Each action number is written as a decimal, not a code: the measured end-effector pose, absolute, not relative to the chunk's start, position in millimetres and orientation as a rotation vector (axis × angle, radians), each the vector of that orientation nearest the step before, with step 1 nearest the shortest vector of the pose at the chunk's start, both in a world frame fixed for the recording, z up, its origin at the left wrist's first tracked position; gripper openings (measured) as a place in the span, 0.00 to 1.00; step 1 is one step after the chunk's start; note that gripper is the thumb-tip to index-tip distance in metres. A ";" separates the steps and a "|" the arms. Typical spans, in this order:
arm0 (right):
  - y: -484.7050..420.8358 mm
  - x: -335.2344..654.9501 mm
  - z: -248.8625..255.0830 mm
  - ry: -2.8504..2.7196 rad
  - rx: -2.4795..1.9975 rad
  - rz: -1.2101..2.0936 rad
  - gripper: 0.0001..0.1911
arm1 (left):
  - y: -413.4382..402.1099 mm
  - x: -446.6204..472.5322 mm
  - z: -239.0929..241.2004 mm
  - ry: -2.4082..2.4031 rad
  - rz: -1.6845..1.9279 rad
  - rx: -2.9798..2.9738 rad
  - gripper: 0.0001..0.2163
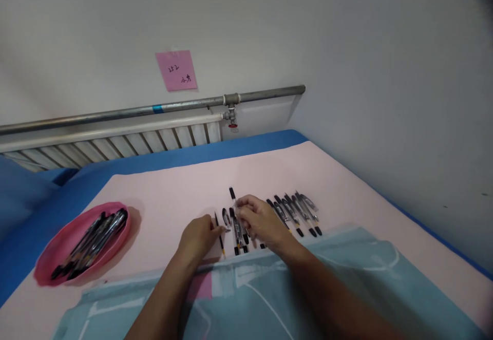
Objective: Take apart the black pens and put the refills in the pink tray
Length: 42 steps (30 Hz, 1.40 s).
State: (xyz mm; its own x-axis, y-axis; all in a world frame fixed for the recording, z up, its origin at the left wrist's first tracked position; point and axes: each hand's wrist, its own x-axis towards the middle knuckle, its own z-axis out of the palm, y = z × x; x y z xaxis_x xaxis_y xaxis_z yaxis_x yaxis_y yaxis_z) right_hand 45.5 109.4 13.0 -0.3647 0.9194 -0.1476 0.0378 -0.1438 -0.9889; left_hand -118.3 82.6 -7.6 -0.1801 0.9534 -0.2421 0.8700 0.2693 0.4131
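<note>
My left hand [198,236] is closed, thumb and fingers pinched at a slim dark stick [222,245] with a yellowish lower end, which looks like a pen refill. A small clear bit shows at the thumb tip. My right hand [259,219] pinches a pen [232,194] whose black end points up and away; its lower part is hidden by the fingers. Between both hands lies a group of clear-and-black pens [237,234] and a loose dark cap-like piece [225,218]. To the right of my right hand, a row of similar pens [295,211] lies side by side.
At the left stands a pink oval basket [125,237] holding several pens. A pale pink sheet [165,191] covers the blue tabletop [192,153]. Teal cloth [346,273] lies along the near edge. Behind are a radiator [134,142], a metal pipe [185,105] and a pink note [177,71].
</note>
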 end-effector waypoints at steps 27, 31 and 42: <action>95.4 36.9 11.1 -1.938 -1.042 1.237 0.10 | 81.0 -145.2 6.8 1.915 0.695 1.344 0.07; 88.5 33.8 10.0 -2.053 -0.996 1.188 0.11 | 81.6 -146.4 16.4 1.296 1.345 0.800 0.08; 87.2 33.7 7.6 -2.082 -1.013 1.127 0.12 | 82.0 -144.4 19.6 1.122 1.629 0.540 0.09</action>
State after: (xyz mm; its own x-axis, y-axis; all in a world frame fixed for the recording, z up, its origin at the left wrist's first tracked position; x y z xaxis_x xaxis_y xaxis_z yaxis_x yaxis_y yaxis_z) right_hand 33.7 87.2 7.6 -0.5584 0.8213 0.1167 0.3511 0.3615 -0.8638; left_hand -144.4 82.0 19.6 -0.3599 0.9155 -0.1800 -0.4940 -0.0233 0.8692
